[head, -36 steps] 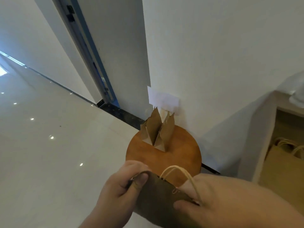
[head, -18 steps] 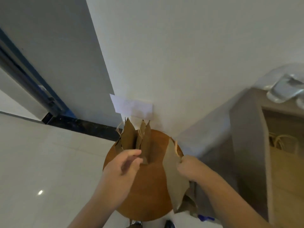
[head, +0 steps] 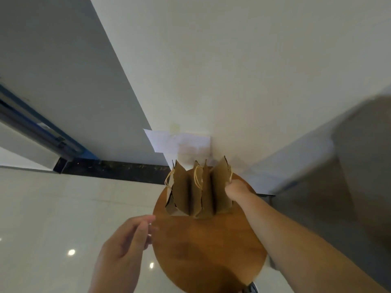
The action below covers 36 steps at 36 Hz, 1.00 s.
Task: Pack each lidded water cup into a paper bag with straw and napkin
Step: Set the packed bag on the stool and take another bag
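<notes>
Three brown paper bags with twine handles stand upright in a row at the far side of a round wooden stool (head: 209, 246). My right hand (head: 233, 189) grips the rightmost paper bag (head: 221, 191) at its top edge by the handle. The other bags (head: 186, 193) stand just left of it, touching. My left hand (head: 127, 248) hovers open at the stool's left edge, fingers apart, holding nothing. No cup, straw or napkin is in view.
A white wall rises directly behind the stool, with white paper sheets (head: 179, 142) stuck low on it. A grey cabinet side (head: 338, 187) stands close on the right, blurred. Glossy white floor (head: 63, 208) spreads to the left, with a dark doorway threshold (head: 110, 170).
My right hand has carried the folded bag to the far side of the stool and stood it beside the other bags. My left hand has let go and drawn back to the stool's left edge.
</notes>
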### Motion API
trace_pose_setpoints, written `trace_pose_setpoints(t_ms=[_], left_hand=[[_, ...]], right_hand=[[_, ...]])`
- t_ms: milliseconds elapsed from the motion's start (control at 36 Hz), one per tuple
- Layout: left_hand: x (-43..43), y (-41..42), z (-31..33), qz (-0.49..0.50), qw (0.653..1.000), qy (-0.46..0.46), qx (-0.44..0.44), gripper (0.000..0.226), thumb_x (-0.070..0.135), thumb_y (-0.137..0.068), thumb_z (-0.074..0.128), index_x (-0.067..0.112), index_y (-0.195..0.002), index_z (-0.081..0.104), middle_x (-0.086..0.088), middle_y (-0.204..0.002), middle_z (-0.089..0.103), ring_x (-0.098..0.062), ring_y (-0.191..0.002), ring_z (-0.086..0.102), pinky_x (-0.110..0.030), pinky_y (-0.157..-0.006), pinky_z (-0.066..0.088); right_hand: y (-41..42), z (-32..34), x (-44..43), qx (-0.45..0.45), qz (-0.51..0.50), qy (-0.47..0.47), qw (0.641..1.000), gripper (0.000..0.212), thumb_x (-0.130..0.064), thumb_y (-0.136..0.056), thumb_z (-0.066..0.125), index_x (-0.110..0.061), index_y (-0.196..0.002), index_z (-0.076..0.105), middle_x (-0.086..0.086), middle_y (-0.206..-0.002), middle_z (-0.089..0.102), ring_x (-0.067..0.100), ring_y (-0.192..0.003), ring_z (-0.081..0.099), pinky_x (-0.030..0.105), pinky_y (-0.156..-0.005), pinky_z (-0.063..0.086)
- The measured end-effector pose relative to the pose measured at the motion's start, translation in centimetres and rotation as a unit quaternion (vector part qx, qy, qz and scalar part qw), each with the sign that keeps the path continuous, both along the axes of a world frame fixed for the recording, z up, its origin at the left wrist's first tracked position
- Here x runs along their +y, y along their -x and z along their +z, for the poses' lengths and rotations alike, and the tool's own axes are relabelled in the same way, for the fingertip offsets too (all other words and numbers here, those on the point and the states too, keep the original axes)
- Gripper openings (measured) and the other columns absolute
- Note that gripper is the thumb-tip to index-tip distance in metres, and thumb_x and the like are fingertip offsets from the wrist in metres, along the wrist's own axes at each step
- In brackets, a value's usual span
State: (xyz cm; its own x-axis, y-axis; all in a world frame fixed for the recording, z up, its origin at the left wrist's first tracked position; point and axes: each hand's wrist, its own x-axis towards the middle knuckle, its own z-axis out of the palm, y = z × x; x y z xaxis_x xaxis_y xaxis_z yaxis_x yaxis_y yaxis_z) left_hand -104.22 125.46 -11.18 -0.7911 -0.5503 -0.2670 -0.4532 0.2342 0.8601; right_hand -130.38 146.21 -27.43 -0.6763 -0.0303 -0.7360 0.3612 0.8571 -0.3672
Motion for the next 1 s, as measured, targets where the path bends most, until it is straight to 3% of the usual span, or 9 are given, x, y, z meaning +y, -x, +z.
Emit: trace_pose_setpoints(t_ms=[167,278,444,528,611,694,806,889,1000], left_hand=[[-0.3,2.6,-0.9,-0.057,0.998,0.003,-0.041,0.034,0.067,-0.083,0.045,0.056,-0.105,0.068,0.031,-0.102,0.072,-0.003,-0.099,0.071,-0.026,-0.084,0.057],[1.0,4.6,-1.7,-0.112,0.992,0.026,-0.058,0.027,0.063,-0.088,0.045,0.059,-0.109,0.062,0.049,-0.110,0.059,0.007,-0.107,0.065,-0.017,-0.089,0.053],[5.2,8.0,-1.3,-0.250,0.965,0.079,-0.019,0.044,0.055,-0.098,0.054,0.075,-0.134,0.038,0.047,-0.138,0.041,0.017,-0.124,0.048,-0.019,-0.104,0.051],[9.1,10.8,-0.4,-0.333,0.936,0.115,0.018,0.052,0.063,-0.099,0.049,0.070,-0.146,0.028,0.056,-0.146,0.016,0.023,-0.136,0.026,-0.020,-0.117,0.032],[14.2,13.6,0.9,-0.405,0.903,0.127,0.066,0.054,0.051,-0.102,0.056,0.053,-0.153,0.037,0.046,-0.151,0.020,0.030,-0.136,0.014,-0.010,-0.118,0.021],[20.5,15.1,2.7,-0.459,0.871,0.146,0.097,0.056,0.047,-0.102,0.059,0.047,-0.155,0.039,0.034,-0.155,0.026,0.025,-0.135,0.015,0.002,-0.111,0.008],[28.4,15.1,4.4,-0.541,0.822,0.136,0.115,0.054,0.058,-0.103,0.050,0.065,-0.149,0.024,0.045,-0.157,0.011,0.018,-0.142,0.019,-0.015,-0.115,0.023],[33.6,14.8,4.4,-0.589,0.782,0.147,0.142,0.047,0.057,-0.104,0.048,0.065,-0.147,0.029,0.048,-0.157,0.006,0.013,-0.149,0.014,-0.019,-0.119,0.023],[40.4,14.5,3.3,-0.599,0.746,0.164,0.239,0.032,0.039,-0.104,0.053,0.053,-0.133,0.054,0.042,-0.155,0.026,0.007,-0.154,0.018,-0.018,-0.120,0.023]], right_hand=[[-0.7,-0.2,1.0,-0.003,-0.010,0.029,1.000,0.030,-0.036,-0.115,0.043,-0.018,-0.134,0.056,0.010,-0.118,0.067,0.026,-0.097,0.065,0.037,-0.083,0.053],[-1.5,1.2,2.7,0.013,0.014,0.059,0.998,0.032,-0.042,-0.108,0.052,-0.017,-0.123,0.065,0.005,-0.106,0.069,0.027,-0.093,0.067,0.041,-0.092,0.057],[-5.6,7.8,6.9,0.050,0.089,0.064,0.993,0.070,-0.051,-0.105,0.054,-0.029,-0.167,0.029,0.000,-0.158,0.049,0.022,-0.134,0.058,0.036,-0.105,0.052],[-7.8,13.4,10.6,0.124,0.127,0.054,0.983,0.064,-0.064,-0.101,0.052,-0.043,-0.159,0.037,-0.016,-0.130,0.054,0.007,-0.112,0.060,0.026,-0.093,0.051],[-9.8,20.3,15.8,0.215,0.119,0.061,0.967,0.047,-0.063,-0.100,0.050,-0.046,-0.145,0.052,-0.028,-0.110,0.051,-0.001,-0.099,0.058,0.022,-0.092,0.050],[-12.2,26.5,22.8,0.291,0.021,0.073,0.954,0.034,-0.056,-0.105,0.053,-0.049,-0.137,0.061,-0.032,-0.115,0.061,-0.010,-0.105,0.060,0.020,-0.091,0.051],[-15.9,31.0,32.9,0.339,-0.175,0.163,0.910,0.022,-0.049,-0.105,0.056,-0.056,-0.118,0.071,-0.020,-0.105,0.076,-0.002,-0.100,0.071,0.024,-0.085,0.053],[-16.9,28.7,40.4,0.375,-0.303,0.123,0.867,0.022,-0.047,-0.100,0.057,-0.045,-0.104,0.079,-0.014,-0.095,0.077,0.006,-0.094,0.073,0.029,-0.082,0.053],[-16.5,20.6,48.8,0.318,-0.339,-0.008,0.885,0.014,-0.043,-0.098,0.060,-0.047,-0.107,0.070,-0.013,-0.106,0.068,0.006,-0.091,0.067,0.029,-0.072,0.058]])
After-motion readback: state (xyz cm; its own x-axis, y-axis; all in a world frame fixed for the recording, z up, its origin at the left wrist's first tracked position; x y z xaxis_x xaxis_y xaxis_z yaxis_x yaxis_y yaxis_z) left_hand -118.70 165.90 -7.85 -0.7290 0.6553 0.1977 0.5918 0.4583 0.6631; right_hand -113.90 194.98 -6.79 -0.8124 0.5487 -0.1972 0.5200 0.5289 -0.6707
